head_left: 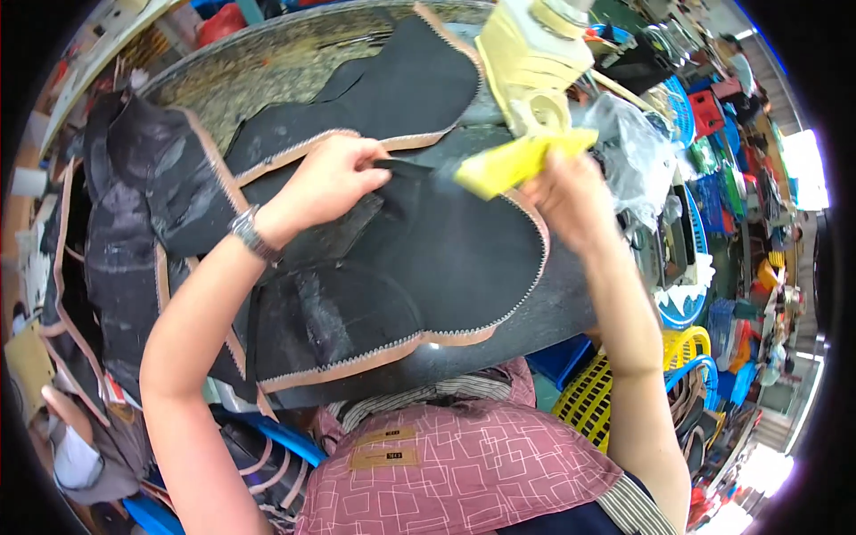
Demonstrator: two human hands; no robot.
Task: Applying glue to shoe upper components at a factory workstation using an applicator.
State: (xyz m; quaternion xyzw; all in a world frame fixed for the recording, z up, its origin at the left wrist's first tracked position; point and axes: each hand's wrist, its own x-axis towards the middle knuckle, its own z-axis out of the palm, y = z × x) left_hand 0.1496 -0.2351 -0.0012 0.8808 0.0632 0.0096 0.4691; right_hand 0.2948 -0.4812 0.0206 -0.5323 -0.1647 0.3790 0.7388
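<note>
Flat in front of me lies a black boot-upper-shaped piece (473, 267), its curved edge stitched in zigzag to a tan strip (383, 359). My left hand (325, 183), with a watch (252, 234) on the wrist, is closed, pinching a dark flap (412, 168) at the piece's upper side. My right hand (575, 196) grips a limp-looking yellow cloth (522, 163) just above the piece's upper right; motion blurs both. Another black piece (410, 80) with a tan edge lies beyond, and several more (125, 223) are heaped at the left.
A cream-coloured machine (535, 67) stands at the far side, close to my right hand. Clear plastic bags (629, 147) lie right of it. A yellow basket (584, 401) and blue baskets (682, 308) are at the right. The dark worktop (557, 308) ends near my apron.
</note>
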